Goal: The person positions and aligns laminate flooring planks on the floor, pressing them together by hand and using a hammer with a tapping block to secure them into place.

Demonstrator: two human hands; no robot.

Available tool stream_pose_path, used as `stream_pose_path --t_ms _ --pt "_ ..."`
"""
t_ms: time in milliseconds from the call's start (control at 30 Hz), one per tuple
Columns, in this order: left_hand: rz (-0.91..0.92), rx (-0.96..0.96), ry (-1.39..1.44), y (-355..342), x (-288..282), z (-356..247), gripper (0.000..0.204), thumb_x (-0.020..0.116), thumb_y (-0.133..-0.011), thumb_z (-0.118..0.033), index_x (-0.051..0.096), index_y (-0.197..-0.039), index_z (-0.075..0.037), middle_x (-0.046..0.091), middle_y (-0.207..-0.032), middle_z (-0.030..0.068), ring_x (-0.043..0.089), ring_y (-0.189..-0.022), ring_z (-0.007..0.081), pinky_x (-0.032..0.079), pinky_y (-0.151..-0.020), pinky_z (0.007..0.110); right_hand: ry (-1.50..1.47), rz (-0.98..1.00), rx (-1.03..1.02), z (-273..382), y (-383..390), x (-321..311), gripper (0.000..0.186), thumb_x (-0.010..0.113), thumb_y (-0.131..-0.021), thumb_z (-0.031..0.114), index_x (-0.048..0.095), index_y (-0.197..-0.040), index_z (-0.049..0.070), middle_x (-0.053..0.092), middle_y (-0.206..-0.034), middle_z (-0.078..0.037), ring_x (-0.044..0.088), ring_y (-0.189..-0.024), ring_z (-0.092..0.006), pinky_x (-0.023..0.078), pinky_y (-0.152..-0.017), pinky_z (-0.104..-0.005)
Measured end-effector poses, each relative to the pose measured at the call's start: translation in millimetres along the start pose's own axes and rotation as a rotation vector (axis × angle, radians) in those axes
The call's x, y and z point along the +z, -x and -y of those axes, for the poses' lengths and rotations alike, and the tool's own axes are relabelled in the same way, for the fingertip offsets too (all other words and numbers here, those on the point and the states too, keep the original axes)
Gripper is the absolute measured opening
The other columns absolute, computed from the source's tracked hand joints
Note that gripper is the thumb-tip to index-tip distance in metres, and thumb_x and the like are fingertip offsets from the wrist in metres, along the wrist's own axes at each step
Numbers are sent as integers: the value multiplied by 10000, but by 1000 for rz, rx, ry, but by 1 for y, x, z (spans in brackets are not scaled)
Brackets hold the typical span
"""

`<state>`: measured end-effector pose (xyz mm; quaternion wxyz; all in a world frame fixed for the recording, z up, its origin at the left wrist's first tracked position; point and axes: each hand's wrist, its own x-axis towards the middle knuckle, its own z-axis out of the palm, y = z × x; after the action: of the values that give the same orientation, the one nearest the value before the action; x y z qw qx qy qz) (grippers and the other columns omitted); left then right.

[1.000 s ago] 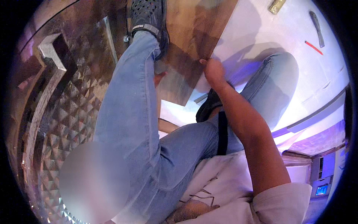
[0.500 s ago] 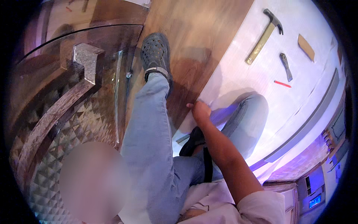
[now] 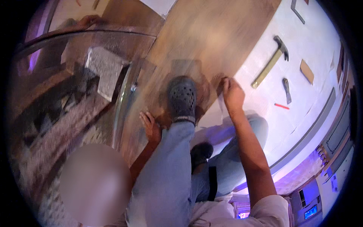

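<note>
A brown wood-grain panel (image 3: 211, 34) runs away from me, next to a white surface. My left hand (image 3: 152, 126) rests near the panel's left side, beside my leg, its fingers stretched out and holding nothing visible. At the panel's right edge is my right hand (image 3: 233, 95), with fingers curled and pressed together; whatever they grip, if anything, is hidden. Between the hands my dark perforated clog (image 3: 182, 96) stands on the panel. A claw hammer (image 3: 269, 68) lies on the white surface to the right of my right hand.
Right of the hammer lie a scraper-like tool (image 3: 287, 90), a red pencil-like stick (image 3: 281, 106) and a tan flat piece (image 3: 306, 72). A metal square (image 3: 298, 12) lies farther off. On the left stands a glossy dark door with a large angular handle (image 3: 104, 72).
My left hand has come into view beside the leg. My right hand has moved farther along the panel's edge. The clog has shifted right and nearer, and the view has moved.
</note>
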<state>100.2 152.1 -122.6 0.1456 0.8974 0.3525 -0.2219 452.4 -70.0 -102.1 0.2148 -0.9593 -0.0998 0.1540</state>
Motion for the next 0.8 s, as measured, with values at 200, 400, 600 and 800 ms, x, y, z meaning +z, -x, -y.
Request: stream_pose_path --t_ms 200,400,600,800 --pt "3 9 127 -7 -17 -6 1157 897 -765 -282 165 -1612 9 26 -1670 356 98 -1545 544 237 -1251 547 6 -314 -387 4 -114 -5 348 643 -957 134 610 -1290 41 608 -1329 -197 563 -1237 -404 466 -1036 -477" --pt "-51 182 234 -60 -38 -18 753 719 -926 -151 354 -1568 -8 289 -1641 282 301 -1508 465 278 -1225 525 163 -306 -428 -13 -144 25 493 614 -955 159 556 -1434 58 543 -1480 -160 490 -1384 -382 401 -1145 -481" --pt "-269 389 211 -226 -90 -146 549 591 -988 -110 459 -1514 -25 400 -1621 177 388 -1483 391 314 -1222 463 87 -289 -433 -13 -151 19 493 604 -922 95 578 -1413 58 559 -1474 -159 501 -1375 -392 409 -1141 -481" --pt "-450 483 274 -327 -107 -251 518 610 -981 -98 502 -1482 -26 421 -1594 209 396 -1466 425 321 -1215 480 13 -258 -408 -22 -152 17 520 587 -860 25 605 -1379 48 573 -1465 -154 509 -1369 -404 410 -1149 -478"
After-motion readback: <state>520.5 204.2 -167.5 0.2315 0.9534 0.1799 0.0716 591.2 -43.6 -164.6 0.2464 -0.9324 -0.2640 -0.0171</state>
